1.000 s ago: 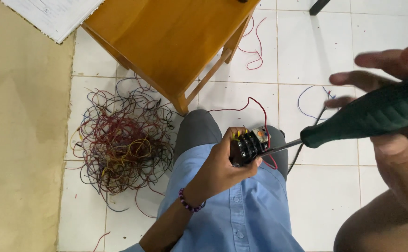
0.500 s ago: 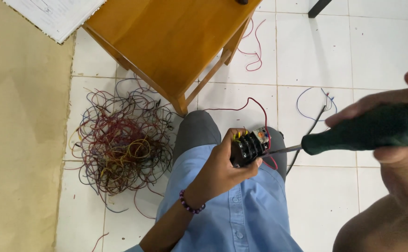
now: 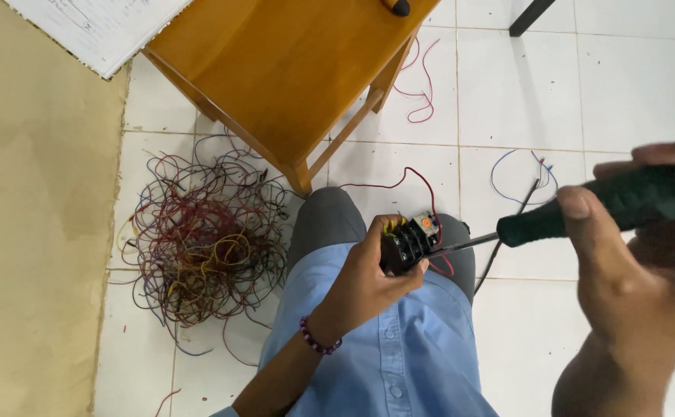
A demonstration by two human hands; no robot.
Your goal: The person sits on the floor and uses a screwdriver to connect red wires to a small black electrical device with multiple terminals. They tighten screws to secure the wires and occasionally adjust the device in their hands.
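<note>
Down on the white tiled floor [image 3: 639, 85] to my far left lies a loose tangle of thin red, blue and yellow wires [image 3: 198, 239], beside the leg of an orange-brown wooden chair [image 3: 291, 69]; neither is in my reach.

Nearer the middle, my left hand [image 3: 364, 282] is clenched around a small black boxy electrical relay with an orange button on top [image 3: 408, 239], held above my lap over the blue shirt. It looks light, hard and rigid, a moulded plastic block. I judge it fairly safe to squeeze by its flat sides, though the terminals and the thin red wire [image 3: 418, 181] trailing off it could bend or pull loose, so my grip stays on the body, away from the screw face.

To the right, my right hand [image 3: 631, 262] grasps a dark green-handled screwdriver [image 3: 585, 212]. Its slim steel shaft runs left to the relay's terminals. The handle seems stiff and easy to turn.
</note>
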